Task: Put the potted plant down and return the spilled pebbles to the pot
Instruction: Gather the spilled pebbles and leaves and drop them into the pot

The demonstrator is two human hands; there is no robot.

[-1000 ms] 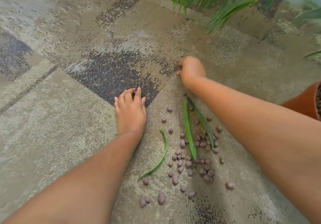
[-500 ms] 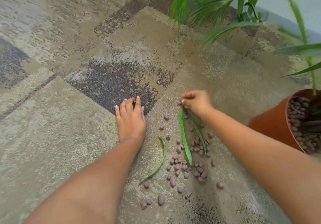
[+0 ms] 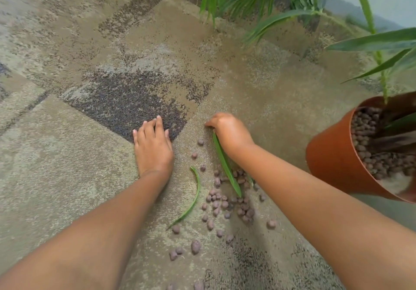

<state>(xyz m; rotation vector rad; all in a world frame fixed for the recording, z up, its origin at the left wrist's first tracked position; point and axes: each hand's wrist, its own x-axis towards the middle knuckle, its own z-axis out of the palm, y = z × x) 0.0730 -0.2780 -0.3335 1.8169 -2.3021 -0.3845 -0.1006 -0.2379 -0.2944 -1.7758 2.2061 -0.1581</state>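
Since a moment before, my right hand (image 3: 229, 132) had drawn back from the far carpet to the top of the long leaf (image 3: 225, 166), fingers curled down; whether they pinched anything I could not tell. Pebbles (image 3: 222, 202) lay scattered on the carpet (image 3: 67, 166) between my forearms, beside a curved leaf (image 3: 193, 197). Well to the right stood the pot (image 3: 333, 161), tilted and full of pebbles. My left hand (image 3: 153, 148) lay flat, fingers spread, holding nothing.
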